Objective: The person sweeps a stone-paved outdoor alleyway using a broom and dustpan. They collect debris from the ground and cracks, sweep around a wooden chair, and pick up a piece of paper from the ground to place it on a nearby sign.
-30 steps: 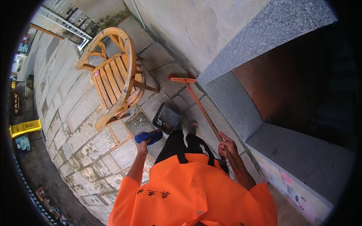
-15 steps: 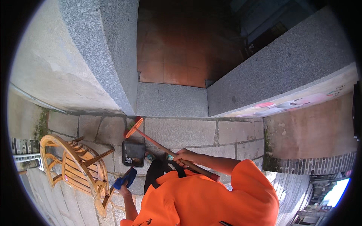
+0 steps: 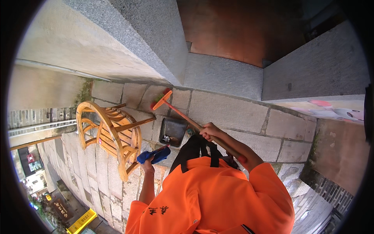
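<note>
My right hand (image 3: 210, 132) is closed around the wooden handle of a broom (image 3: 187, 117). The broom's orange head, with red and green bristles, rests on the paving near the foot of the wall. Just nearer to me lies a black dustpan (image 3: 173, 131) with some pale crumpled litter in it. My left hand (image 3: 147, 166) is closed on a bunched blue cloth (image 3: 154, 155), low beside the chair. A thin reddish-brown stick shows at the cloth, pointing toward the dustpan; whether it joins the pan cannot be told.
A wooden armchair (image 3: 111, 134) stands close on my left, one leg reaching toward the dustpan. Ahead rise a stone door sill (image 3: 224, 76) and grey stone doorposts (image 3: 156, 35). A yellow sign (image 3: 82, 221) stands far left on the stone paving (image 3: 226, 111).
My view has turned left, so the doorway sits farther right and more surroundings show at left. The broom head has shifted left along the wall. Both hands keep their holds.
</note>
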Available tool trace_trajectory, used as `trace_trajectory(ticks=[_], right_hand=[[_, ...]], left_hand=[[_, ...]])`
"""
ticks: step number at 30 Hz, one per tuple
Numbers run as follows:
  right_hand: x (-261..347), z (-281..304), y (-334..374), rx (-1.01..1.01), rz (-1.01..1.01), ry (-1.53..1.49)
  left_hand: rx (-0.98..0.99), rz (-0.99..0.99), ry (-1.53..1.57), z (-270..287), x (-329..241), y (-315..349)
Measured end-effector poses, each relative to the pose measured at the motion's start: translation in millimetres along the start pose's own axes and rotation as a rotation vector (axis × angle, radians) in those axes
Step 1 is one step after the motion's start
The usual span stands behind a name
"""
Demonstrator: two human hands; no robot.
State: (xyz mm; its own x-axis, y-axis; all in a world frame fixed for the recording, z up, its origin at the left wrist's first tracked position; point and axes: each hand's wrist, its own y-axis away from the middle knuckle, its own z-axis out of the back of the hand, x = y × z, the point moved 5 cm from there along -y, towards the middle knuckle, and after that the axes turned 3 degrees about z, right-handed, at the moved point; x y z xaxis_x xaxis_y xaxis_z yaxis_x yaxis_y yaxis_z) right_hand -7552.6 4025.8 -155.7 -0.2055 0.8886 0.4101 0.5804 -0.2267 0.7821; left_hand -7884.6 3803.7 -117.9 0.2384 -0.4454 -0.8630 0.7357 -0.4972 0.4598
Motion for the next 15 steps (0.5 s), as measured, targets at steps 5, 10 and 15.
trace_trajectory(ticks=[5, 10, 15], right_hand=[[-29, 69, 71, -0.137, 0.042, -0.072], [-59, 85, 141, -0.220, -0.006, -0.053], [-79, 68, 216, -0.175, 0.038, -0.400]], left_hand=[[0.017, 0.028, 0.001, -11, -5, 9], [0.040, 0.015, -0.057, -39, -9, -12], [0.132, -0.097, -0.272, -84, -59, -29]])
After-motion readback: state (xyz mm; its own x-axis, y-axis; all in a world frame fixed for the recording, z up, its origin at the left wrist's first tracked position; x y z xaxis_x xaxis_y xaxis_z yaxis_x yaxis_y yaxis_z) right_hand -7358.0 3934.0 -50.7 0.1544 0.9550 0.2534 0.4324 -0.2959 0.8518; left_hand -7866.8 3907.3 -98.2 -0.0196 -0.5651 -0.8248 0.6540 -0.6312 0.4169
